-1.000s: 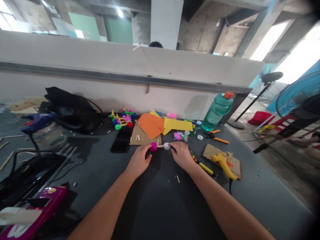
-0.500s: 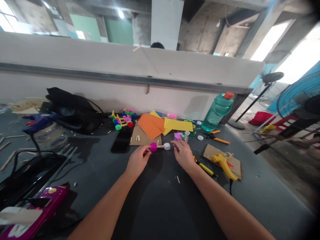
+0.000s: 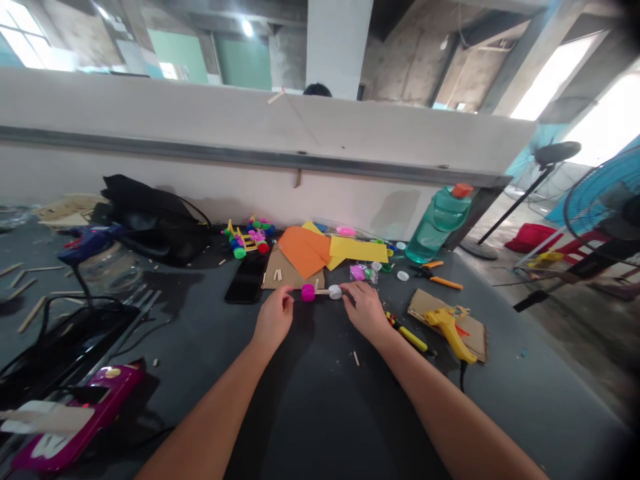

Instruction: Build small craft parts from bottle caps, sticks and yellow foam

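Observation:
A small assembly lies in front of the cardboard, with a magenta cap (image 3: 308, 292) at its left, a white cap (image 3: 335, 292) at its right and a wooden stick (image 3: 321, 292) between them. My left hand (image 3: 274, 319) is just left of the magenta cap, its thumb and forefinger close together; a gap shows between them and the cap, and anything in the pinch is too small to name. My right hand (image 3: 364, 308) has its fingers apart, with the fingertips at the white cap's right edge. Orange paper (image 3: 303, 250) lies on the cardboard (image 3: 287, 279) behind.
A black phone (image 3: 245, 280) lies left of the cardboard. To the right are a yellow glue gun (image 3: 450, 330), a yellow-black tool (image 3: 411, 335), orange-handled pliers (image 3: 445, 283) and a teal bottle (image 3: 439, 225). A magenta power strip (image 3: 95, 413) sits at the lower left.
My left hand has drawn slightly left, away from the magenta cap. The fingertips of my right hand have come in to the white cap. The view has shifted a little.

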`<state>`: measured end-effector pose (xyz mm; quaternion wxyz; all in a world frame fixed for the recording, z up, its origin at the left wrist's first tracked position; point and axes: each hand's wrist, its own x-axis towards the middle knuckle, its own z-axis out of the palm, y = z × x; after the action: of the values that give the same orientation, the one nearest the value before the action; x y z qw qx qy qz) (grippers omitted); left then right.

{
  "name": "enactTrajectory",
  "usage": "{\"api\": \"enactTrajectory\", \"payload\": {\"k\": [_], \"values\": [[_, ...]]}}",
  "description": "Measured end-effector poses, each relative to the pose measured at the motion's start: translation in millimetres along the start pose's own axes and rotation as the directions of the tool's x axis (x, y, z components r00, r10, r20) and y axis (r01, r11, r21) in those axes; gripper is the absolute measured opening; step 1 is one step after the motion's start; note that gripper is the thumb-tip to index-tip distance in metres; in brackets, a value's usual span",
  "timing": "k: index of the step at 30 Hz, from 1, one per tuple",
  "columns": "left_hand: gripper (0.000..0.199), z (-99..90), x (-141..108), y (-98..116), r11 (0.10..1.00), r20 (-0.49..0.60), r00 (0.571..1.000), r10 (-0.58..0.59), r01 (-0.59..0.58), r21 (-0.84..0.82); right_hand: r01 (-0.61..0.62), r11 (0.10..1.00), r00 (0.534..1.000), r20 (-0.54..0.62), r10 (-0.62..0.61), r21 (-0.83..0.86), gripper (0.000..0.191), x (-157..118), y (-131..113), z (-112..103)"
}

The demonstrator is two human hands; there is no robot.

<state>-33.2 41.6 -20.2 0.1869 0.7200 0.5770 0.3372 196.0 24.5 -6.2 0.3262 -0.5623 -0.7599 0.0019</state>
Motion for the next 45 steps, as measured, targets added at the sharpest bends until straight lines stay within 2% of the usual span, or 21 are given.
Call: {"api": "enactTrajectory", "payload": {"k": [2, 5, 10, 14, 18, 23, 32, 45], "values": [[0.030, 2.4, 2.2, -0.7, 0.998, -0.010, 0.999, -0.041, 0.042, 0.050, -0.025, 0.999, 1.000, 0.002, 0.025, -0.021, 0.028, 0.7, 0.1, -0.1], [0.032, 2.4, 6.8, 4.0, 0.983, 0.017, 0.999, -0.044, 0.040, 0.178, -0.042, 0.999, 0.999, 0.012, 0.042, -0.032, 0.030, 1.1, -0.4, 0.1], [0.040, -1.2, 16.3, 18.8, 0.949, 0.181, 0.982, -0.048, -0.011, 0.314, -0.052, 0.998, 0.998, 0.016, 0.053, -0.032, 0.028, 0.5, -1.0, 1.1], [0.045, -1.8, 18.9, 30.8, 0.942, 0.231, 0.972, -0.031, -0.048, 0.331, -0.056, 0.998, 0.998, 0.014, 0.057, -0.026, 0.026, -0.1, -1.0, 0.5], [0.046, 1.3, 15.5, 35.5, 0.936, 0.183, 0.983, -0.009, -0.056, 0.349, -0.053, 0.998, 0.998, 0.015, 0.053, -0.016, 0.026, -0.4, -1.4, 0.0], [0.038, 6.7, 10.0, 29.6, 0.928, 0.115, 0.991, 0.071, -0.108, 0.357, -0.047, 0.999, 0.999, 0.016, 0.047, -0.016, 0.027, -0.5, -1.8, 1.2], [0.035, 4.0, 10.2, 23.0, 0.956, 0.129, 0.990, 0.055, -0.090, 0.278, -0.048, 0.999, 0.999, 0.023, 0.049, -0.015, 0.021, 0.1, 1.1, 4.1], [0.035, 4.7, 10.0, 22.7, 0.956, 0.130, 0.991, 0.027, -0.063, 0.288, -0.031, 1.000, 0.999, 0.027, 0.031, 0.002, 0.022, 0.3, 1.7, 2.9]]}}
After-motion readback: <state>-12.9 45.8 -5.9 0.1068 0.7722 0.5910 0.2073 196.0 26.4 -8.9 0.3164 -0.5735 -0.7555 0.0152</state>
